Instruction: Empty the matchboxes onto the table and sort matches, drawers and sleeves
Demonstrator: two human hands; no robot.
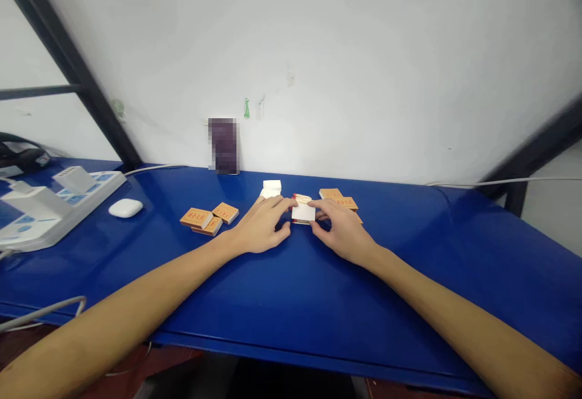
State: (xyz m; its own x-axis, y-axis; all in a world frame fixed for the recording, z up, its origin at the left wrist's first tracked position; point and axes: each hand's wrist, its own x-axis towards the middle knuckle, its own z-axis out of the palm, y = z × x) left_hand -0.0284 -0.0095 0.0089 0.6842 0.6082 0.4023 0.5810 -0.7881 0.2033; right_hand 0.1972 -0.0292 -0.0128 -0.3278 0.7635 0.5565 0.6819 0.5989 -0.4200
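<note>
In the middle of the blue desk lies a small bundle of matches (301, 198) with red heads at the left. A small white piece of paper or card (303, 213) covers part of it. My left hand (264, 224) curls at the bundle's left end, forefinger touching the match heads and thumb low beside them. From the other side my right hand (344, 229) holds the right edge of the white piece between fingers and thumb. Beyond my left hand stands a white folded paper or small box (271, 187), partly hidden by the fingers.
Orange matchboxes (197, 217) sit in a small pile on the left. More orange matchboxes (331, 193) lie behind my right hand, which partly hides them. A white earphone case (125, 208) and a power strip (97, 187) with plugs are farther left. A pixelated dark panel (225, 146) leans on the wall.
</note>
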